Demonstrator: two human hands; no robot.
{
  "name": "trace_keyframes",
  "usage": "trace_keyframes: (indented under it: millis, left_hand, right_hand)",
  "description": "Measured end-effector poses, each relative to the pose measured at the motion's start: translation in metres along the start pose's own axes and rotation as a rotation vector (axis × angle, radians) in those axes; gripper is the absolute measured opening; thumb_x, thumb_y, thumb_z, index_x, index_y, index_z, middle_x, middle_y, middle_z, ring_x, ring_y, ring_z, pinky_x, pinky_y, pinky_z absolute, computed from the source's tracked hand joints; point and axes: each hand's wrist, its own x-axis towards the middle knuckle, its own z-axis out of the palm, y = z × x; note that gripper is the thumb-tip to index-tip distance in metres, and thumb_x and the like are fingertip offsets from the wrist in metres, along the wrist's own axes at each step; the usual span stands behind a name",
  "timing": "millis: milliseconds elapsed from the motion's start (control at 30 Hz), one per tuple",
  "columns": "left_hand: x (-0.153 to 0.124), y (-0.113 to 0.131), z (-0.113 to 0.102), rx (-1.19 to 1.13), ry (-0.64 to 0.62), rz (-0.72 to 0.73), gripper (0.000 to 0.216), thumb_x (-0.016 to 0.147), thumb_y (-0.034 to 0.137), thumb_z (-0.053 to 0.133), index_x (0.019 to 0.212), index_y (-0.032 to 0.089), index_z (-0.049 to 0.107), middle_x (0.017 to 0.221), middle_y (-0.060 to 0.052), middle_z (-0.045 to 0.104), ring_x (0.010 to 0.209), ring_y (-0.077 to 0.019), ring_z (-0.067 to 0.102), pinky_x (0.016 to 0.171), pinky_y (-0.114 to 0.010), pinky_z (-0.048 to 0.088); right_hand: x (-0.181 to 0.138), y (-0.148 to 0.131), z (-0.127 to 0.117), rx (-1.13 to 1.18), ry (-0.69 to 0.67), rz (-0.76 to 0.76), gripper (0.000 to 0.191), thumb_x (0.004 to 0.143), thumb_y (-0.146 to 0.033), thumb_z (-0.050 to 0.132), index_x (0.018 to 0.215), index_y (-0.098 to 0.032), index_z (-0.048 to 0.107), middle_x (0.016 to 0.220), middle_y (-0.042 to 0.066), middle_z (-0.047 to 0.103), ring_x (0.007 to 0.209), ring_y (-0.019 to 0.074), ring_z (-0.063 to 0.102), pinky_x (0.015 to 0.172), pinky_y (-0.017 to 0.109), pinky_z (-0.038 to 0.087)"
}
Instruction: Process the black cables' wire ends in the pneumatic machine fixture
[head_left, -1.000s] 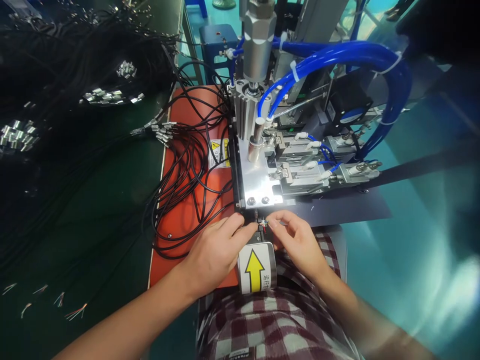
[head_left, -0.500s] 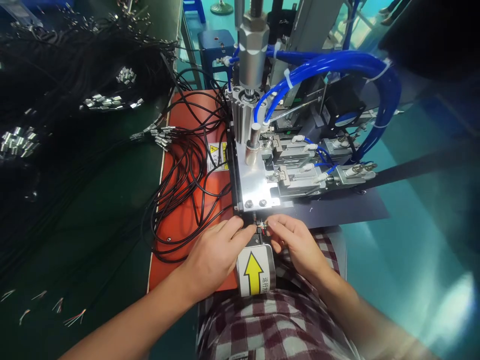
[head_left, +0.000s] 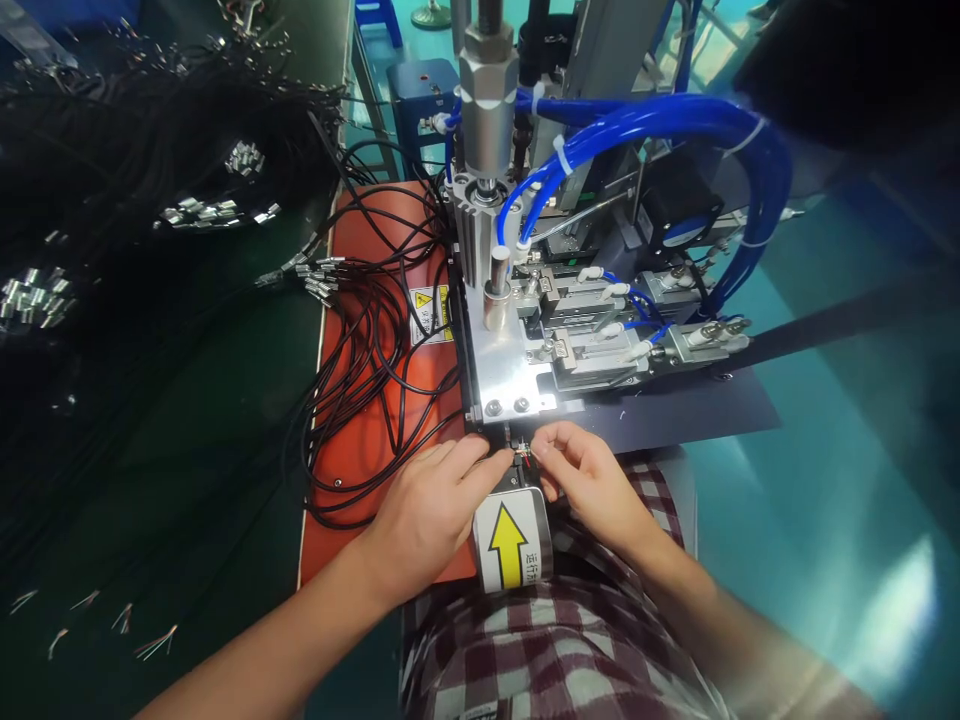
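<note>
Both hands meet at the front end of a metal pneumatic machine (head_left: 501,370). My left hand (head_left: 431,500) is closed, its thumb and fingertips pressed at the machine's black front fixture (head_left: 514,478) on the end of a thin cable's coloured wires (head_left: 523,450). Across from it, my right hand (head_left: 589,480) pinches at the free tips of these small wires, thumb against forefinger. The fingers partly hide the wires, so single strands are hard to make out. Just below the fixture is a white label with a yellow arrow (head_left: 510,545).
Black cables (head_left: 367,370) lie coiled on the orange-red machine base (head_left: 352,545) at left. Bundles with silvery metal ends (head_left: 37,298) cover the dark table further left. Blue air hoses (head_left: 652,115) arch over the machine. A blue stool (head_left: 424,85) stands behind.
Both hands stay at the fixture with almost no movement; the right fingers shift slightly around the wires. The camera view has turned a little.
</note>
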Motion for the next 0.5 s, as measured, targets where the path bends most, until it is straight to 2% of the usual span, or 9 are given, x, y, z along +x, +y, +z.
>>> trace_keyframes:
  millis: [233, 367, 500]
  left_hand:
    - [-0.005, 0.012, 0.0, 0.12, -0.119, -0.109, 0.031, 0.093, 0.014, 0.038, 0.118, 0.014, 0.057, 0.096, -0.01, 0.058, 0.084, -0.0242, 0.052, 0.07, -0.037, 0.048]
    - [-0.006, 0.016, 0.0, 0.062, -0.244, -0.167, 0.04, 0.086, 0.004, 0.043, 0.126, 0.011, 0.05, 0.106, -0.012, 0.057, 0.089, -0.0244, 0.052, 0.073, -0.037, 0.049]
    - [-0.004, 0.016, 0.0, 0.024, -0.272, -0.19, 0.041, 0.086, 0.007, 0.046, 0.126, 0.014, 0.05, 0.104, -0.009, 0.059, 0.085, -0.0234, 0.053, 0.071, -0.036, 0.05]
  right_hand:
    - [0.005, 0.003, -0.001, 0.22, -0.086, 0.118, 0.033, 0.077, -0.046, 0.066, 0.065, -0.018, 0.053, 0.045, -0.008, 0.043, 0.045, 0.0084, 0.033, 0.049, 0.024, 0.026]
    - [-0.005, 0.007, 0.003, 0.22, -0.02, 0.097, 0.035, 0.078, -0.05, 0.064, 0.067, -0.018, 0.054, 0.049, -0.007, 0.045, 0.046, 0.0093, 0.038, 0.049, 0.023, 0.029]
    - [-0.015, 0.008, 0.011, 0.19, 0.064, 0.079, 0.036, 0.073, -0.051, 0.069, 0.071, -0.017, 0.057, 0.058, -0.005, 0.046, 0.048, 0.0086, 0.038, 0.046, 0.022, 0.03]
